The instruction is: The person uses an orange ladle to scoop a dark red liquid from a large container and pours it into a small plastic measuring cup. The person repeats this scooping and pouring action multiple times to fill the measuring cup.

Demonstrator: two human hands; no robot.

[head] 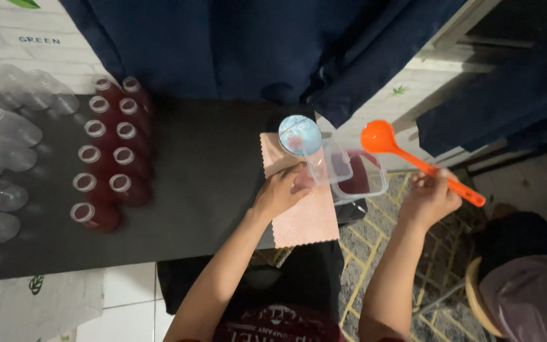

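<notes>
Left hand (281,190): my fingers closed round the clear bottle (314,170) under the blue funnel (299,135), on the pink cloth (304,218) at the desk (204,164) edge.
Right hand (428,197): fingers pinch the orange ladle (413,158) handle, bowl raised above the tub (362,174) of red drink.
Doing it well: I'd keep the bottle upright (funnel looks top-heavy) and tip slowly.

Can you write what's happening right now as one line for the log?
left hand: steadies clear bottle with blue funnel on pink cloth | right hand: holds orange ladle above red-liquid container

Orange plastic ladle (413,158) held tilted above a clear container (361,174); blue funnel (299,135) upright in a bottle (308,177) at the table's right edge.
</notes>
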